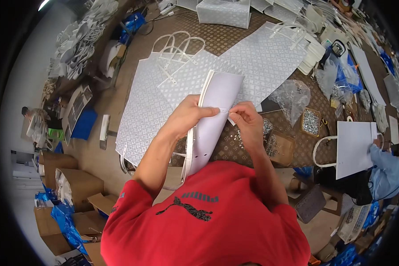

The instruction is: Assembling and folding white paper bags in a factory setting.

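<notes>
In front of my chest a pale bag panel (pixel 217 91) stands bent upright, its plain inner side showing and a white trim running along its left edge. My left hand (pixel 188 114) grips the panel from the left, thumb laid flat across the pale face. Two small dark holes are visible low on the panel. My right hand (pixel 247 119) pinches thumb and forefinger together at the panel's right edge, level with the left thumb. Whatever is between those fingertips is too small to make out.
Silver patterned panels (pixel 148 95) and white handles (pixel 181 42) cover the table's far side. Right of me are a box of metal fittings (pixel 311 122), a cardboard tray (pixel 280 148) and a plastic bag (pixel 292 97). A person in blue (pixel 388 170) holds a white panel (pixel 354 148).
</notes>
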The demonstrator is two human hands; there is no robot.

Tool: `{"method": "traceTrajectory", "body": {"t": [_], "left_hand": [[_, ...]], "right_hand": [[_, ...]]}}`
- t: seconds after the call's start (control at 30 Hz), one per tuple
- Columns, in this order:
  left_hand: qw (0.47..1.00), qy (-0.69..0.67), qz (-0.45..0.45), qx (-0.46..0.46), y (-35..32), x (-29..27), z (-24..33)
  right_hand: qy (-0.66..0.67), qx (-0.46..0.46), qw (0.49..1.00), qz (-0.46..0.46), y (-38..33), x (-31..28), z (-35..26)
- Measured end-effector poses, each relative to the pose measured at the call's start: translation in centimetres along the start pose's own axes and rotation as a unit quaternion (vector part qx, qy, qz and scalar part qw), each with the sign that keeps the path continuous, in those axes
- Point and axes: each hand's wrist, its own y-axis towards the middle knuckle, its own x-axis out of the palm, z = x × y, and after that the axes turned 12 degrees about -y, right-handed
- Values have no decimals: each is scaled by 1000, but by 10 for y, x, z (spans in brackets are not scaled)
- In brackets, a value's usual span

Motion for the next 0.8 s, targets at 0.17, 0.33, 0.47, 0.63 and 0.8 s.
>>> {"method": "traceTrajectory", "body": {"t": [0.17,0.33,0.47,0.63,0.8], "left_hand": [[1000,9,6,-5,1,3,-1],[998,60,-14,9,0,9,-6],[990,134,-27,32,-3,7,-8],[950,307,-34,49,-8,14,3],[750,593,-28,291,-3,14,-26]], "right_hand": [[-52,-80,995,32,3,10,4],[-100,-88,990,54,-5,14,2],[-64,-57,994,72,2,18,5],[-228,67,971,10,6,2,-2],[-94,124,976,-150,6,-15,2]]}}
